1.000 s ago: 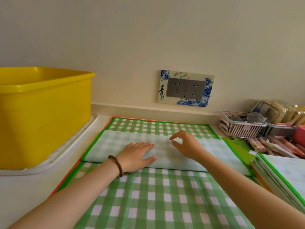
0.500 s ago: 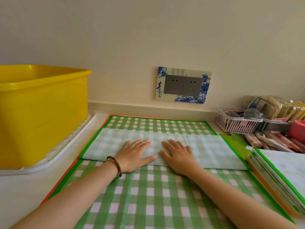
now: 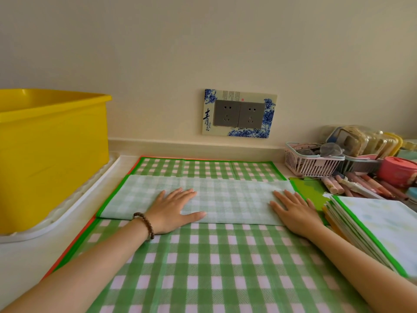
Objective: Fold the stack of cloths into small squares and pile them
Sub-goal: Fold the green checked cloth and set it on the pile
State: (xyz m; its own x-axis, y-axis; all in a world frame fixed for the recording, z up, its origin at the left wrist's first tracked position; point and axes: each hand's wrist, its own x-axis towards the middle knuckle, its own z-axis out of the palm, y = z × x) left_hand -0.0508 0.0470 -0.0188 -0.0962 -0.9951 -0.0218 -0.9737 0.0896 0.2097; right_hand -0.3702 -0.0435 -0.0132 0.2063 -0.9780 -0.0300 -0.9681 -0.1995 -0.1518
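A green-and-white checked cloth (image 3: 203,272) lies spread on the counter. Its far part is folded toward me into a pale band (image 3: 230,197) that shows the faded underside. My left hand (image 3: 173,208) lies flat, fingers apart, on the band's left middle. My right hand (image 3: 293,211) presses flat on the band's right end. Neither hand grips anything. A stack of cloths (image 3: 379,233) with green and orange edges sits at the right, just beyond my right hand.
A big yellow tub (image 3: 49,154) stands on a white tray (image 3: 67,213) at the left. A wall socket plate (image 3: 239,114) is behind. A pink basket (image 3: 311,163), pens (image 3: 361,186) and small containers crowd the back right corner.
My right hand came down from a pinch onto the band beside my left hand, then slid along it to the right end. The left hand stayed in place.
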